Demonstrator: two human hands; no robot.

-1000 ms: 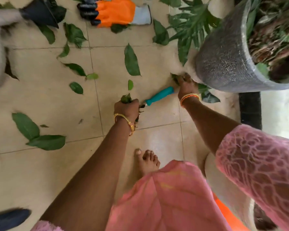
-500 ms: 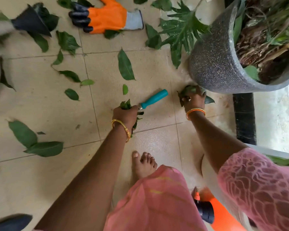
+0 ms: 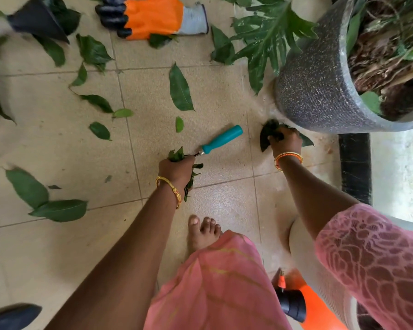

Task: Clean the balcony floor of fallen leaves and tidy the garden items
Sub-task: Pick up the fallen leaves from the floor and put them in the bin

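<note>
My left hand (image 3: 177, 169) grips a bunch of small green leaves (image 3: 176, 155) low over the beige tiled floor (image 3: 57, 151). My right hand (image 3: 285, 140) holds dark leaves (image 3: 266, 134) at the foot of the speckled grey planter (image 3: 312, 84). A garden tool with a teal handle (image 3: 222, 139) lies on the tiles between my hands, its metal end hidden by my left hand. Several loose leaves lie scattered: a long one (image 3: 180, 88) ahead, two large ones (image 3: 43, 201) at the left, small ones (image 3: 100, 130) in between.
An orange and black glove (image 3: 153, 16) lies at the top, a dark cone-shaped item (image 3: 37, 20) beside it. The planter's big leaf (image 3: 270, 32) hangs over the floor. An orange sprayer with a black cap (image 3: 296, 303) stands by my bare foot (image 3: 203, 232). A black ledge (image 3: 354, 167) borders the right.
My right hand has gathered the leaves at the planter's base and drawn them slightly back toward me. My left hand keeps its bunch in about the same place.
</note>
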